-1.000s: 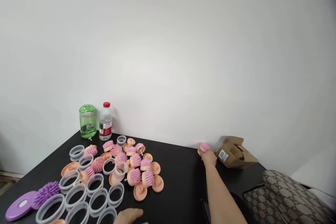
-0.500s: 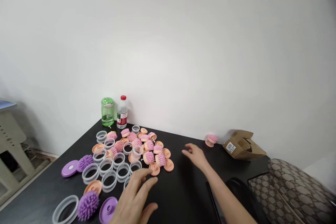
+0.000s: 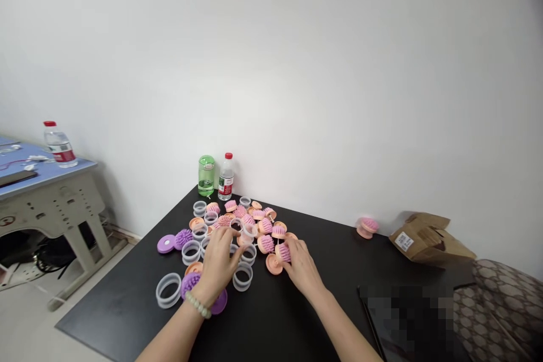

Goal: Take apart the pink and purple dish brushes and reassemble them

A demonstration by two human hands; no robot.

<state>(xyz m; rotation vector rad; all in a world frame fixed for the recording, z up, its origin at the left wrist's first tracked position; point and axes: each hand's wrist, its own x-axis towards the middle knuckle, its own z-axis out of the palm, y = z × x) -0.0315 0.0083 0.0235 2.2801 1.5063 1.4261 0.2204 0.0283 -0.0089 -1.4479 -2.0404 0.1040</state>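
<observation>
My left hand (image 3: 221,254), with a bead bracelet on its wrist, reaches over the clear plastic rings. Its thumb and index finger are apart, close to a clear ring (image 3: 250,231) that stands by a peach part. I see no object between them. At the right edge of the pile, my right hand (image 3: 302,266) has its thumb and fingers around a pink bristled brush head (image 3: 282,253). A peach disc (image 3: 274,264) lies just beside it. Below my left wrist sit a purple bristled head (image 3: 189,281) and a purple disc (image 3: 219,302), both partly hidden.
A green container (image 3: 206,176) and a water bottle (image 3: 226,178) stand against the wall. One assembled pink brush (image 3: 367,227) sits apart, near a torn cardboard box (image 3: 428,240). A patterned bag (image 3: 479,317) lies at right. Another desk (image 3: 51,203) stands at left.
The view has shifted so the table appears farther right. My left hand has moved forward over the rings. My right hand has come left to the pink brush head and closed around it.
</observation>
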